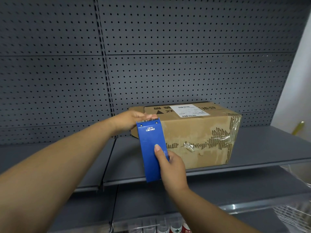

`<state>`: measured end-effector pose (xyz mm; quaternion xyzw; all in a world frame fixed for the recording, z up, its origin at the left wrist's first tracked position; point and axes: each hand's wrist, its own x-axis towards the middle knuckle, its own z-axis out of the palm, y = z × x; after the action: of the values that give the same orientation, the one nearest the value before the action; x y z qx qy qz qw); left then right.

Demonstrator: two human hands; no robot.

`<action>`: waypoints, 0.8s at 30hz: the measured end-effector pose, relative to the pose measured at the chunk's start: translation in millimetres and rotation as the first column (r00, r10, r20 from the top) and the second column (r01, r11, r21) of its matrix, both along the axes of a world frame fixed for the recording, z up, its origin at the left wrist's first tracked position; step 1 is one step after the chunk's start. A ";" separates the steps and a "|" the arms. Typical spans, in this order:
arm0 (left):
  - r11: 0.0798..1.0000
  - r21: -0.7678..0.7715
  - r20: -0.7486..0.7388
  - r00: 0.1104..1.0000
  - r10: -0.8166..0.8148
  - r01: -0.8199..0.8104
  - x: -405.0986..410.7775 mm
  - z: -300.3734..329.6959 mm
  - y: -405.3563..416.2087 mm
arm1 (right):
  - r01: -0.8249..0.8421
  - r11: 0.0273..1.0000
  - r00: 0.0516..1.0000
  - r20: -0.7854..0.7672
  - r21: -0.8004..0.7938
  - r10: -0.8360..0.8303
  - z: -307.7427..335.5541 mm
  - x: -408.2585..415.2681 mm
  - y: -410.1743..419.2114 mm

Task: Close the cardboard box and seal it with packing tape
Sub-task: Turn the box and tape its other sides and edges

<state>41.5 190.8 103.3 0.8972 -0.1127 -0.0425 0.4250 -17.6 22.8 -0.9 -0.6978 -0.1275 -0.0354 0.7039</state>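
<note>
A brown cardboard box (198,132) with a white shipping label lies on a grey metal shelf (262,148). Its front face is torn and carries old tape scraps. A side flap sticks out at its left end. My right hand (170,163) grips a blue tape dispenser (151,150), thumb on its flat face, with the toothed end pointing at the box's top left corner. My left hand (133,120) is at that toothed end, fingertips pinching there; the tape itself is too thin to make out.
Grey pegboard (151,47) backs the shelf. A lower shelf (168,199) runs below, with bottles (175,228) under it and a wire basket (292,216) at the bottom right. A yellow object (297,126) stands at the far right.
</note>
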 end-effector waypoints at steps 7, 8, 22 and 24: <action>0.981 0.195 0.241 0.969 -0.048 0.000 7.0 -9.6 0.1 | -0.062 0.989 0.998 -0.009 0.131 0.064 -2.8 0.8 1.9; 0.981 0.196 0.250 0.967 -0.050 0.000 8.1 -10.7 0.1 | -0.067 0.988 0.998 0.000 0.139 0.068 -3.8 0.7 2.4; 0.929 0.303 0.416 0.907 0.071 -0.212 39.3 -6.1 -0.3 | -0.036 0.994 0.999 -0.006 0.104 0.037 20.1 17.2 -5.3; 0.898 0.326 0.423 0.895 0.140 -0.295 48.4 1.8 -1.7 | -0.009 0.997 1.000 0.011 0.073 0.008 32.4 26.5 -9.0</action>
<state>89.9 189.0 105.1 0.9598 -0.0813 0.1640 0.2130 8.9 13.8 31.4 -0.6709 -0.1328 -0.0408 0.7284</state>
